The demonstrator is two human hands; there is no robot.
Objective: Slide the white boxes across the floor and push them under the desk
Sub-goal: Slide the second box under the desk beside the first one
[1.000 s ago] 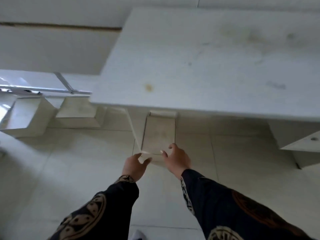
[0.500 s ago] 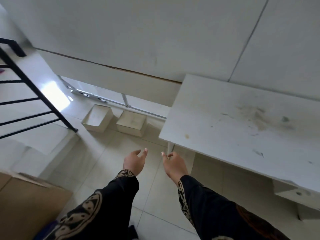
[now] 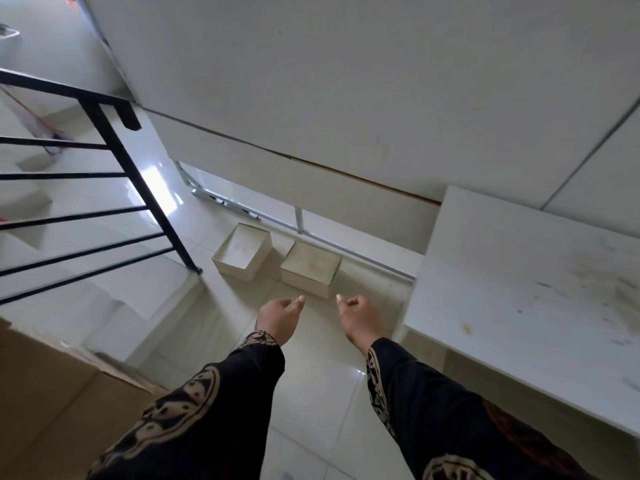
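On the tiled floor [image 3: 311, 393] beside the desk [image 3: 540, 306]: two white boxes [image 3: 311, 268], untouched; left hand [image 3: 277, 318] and right hand [image 3: 362, 318] loosely open, empty.

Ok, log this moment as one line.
left hand: open, empty | right hand: open, empty | two white cardboard boxes: on tiled floor beside white desk, untouched | next: likely nearer box

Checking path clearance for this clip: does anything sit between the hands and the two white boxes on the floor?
Nothing visible: bare tile lies between the left hand, the right hand and the nearer box; the far box sits beside it.
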